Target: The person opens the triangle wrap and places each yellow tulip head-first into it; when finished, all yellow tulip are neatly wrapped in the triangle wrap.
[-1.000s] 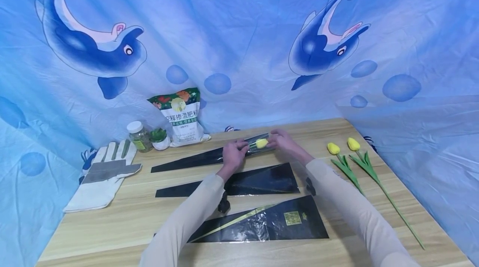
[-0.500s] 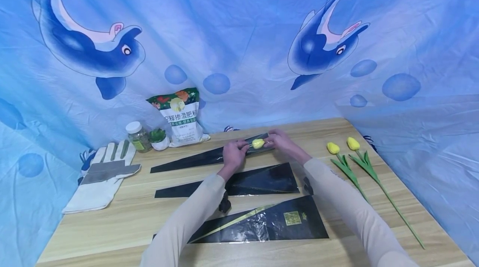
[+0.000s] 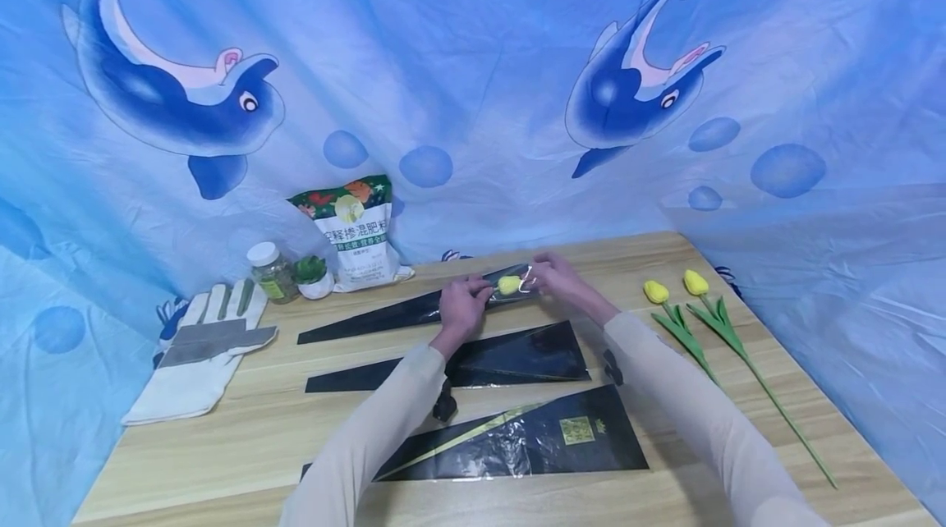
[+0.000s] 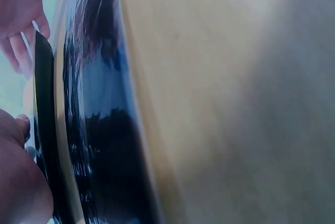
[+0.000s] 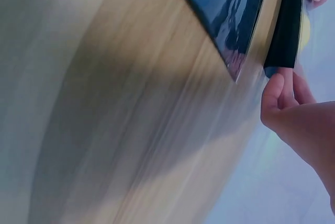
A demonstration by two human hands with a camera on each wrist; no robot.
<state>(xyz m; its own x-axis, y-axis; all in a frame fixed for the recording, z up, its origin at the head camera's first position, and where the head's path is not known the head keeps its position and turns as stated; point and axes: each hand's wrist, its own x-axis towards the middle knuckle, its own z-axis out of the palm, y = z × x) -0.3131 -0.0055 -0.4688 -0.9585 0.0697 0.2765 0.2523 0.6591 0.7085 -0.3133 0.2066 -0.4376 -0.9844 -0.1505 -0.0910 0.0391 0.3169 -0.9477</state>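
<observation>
A blue dolphin-print cloth (image 3: 473, 59) hangs behind and around a wooden table (image 3: 222, 445), and on the table lie three black cone-shaped flower sleeves: the nearest sleeve (image 3: 517, 441) with a gold label, the middle sleeve (image 3: 510, 359), and the far sleeve (image 3: 384, 315), which both hands work on. At the back left stand a fertiliser bag (image 3: 358, 231), a small potted plant (image 3: 314, 272) and a jar (image 3: 272, 271), with a white work glove (image 3: 199, 355) lying nearer the left edge; two spare yellow tulips (image 3: 691, 313) lie well apart at the right. The left hand (image 3: 461, 305) grips the far sleeve at its wide end, fingers curled round the edge, and the right hand (image 3: 554, 281) pinches the mouth of that sleeve, as the right wrist view shows with thumb and fingers closed on the black edge. The yellow tulip head (image 3: 508, 285) sits between the hands at the sleeve's mouth. Against the picture of a second ago, the tulip head has slid leftward, deeper into the sleeve, while the hands have barely shifted; the flower seems to be going stem-first into its wrapper, and is judged nearly seated.
</observation>
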